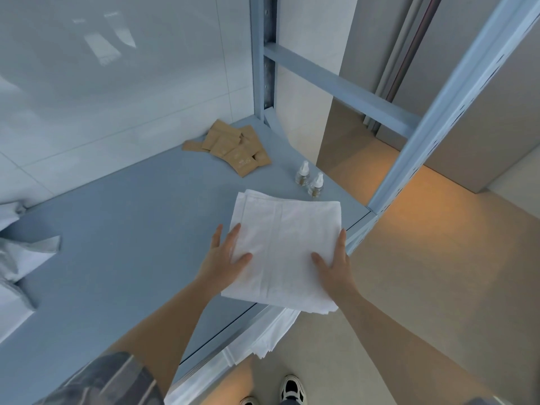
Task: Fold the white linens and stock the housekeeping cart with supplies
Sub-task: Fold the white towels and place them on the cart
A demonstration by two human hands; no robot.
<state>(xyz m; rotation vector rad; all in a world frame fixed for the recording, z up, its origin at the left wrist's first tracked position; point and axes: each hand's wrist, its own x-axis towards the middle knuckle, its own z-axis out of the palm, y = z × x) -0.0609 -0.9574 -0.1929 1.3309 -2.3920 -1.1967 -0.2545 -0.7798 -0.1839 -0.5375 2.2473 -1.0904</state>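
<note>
A folded white linen [285, 247] lies near the right front corner of the blue shelf [131, 229], its near edge hanging past the shelf's rim. My left hand [226, 255] holds the linen's left edge, thumb on top and fingers along the side. My right hand [333, 261] holds the right edge the same way. More white linens [263, 334] show on a lower level under the shelf's front edge.
Brown paper sachets [233, 149] lie heaped at the back right corner. Two small clear spray bottles [309, 181] stand just beyond the linen. Crumpled white cloth [20, 252] lies at the left. A blue metal upright [438, 112] rises at the right.
</note>
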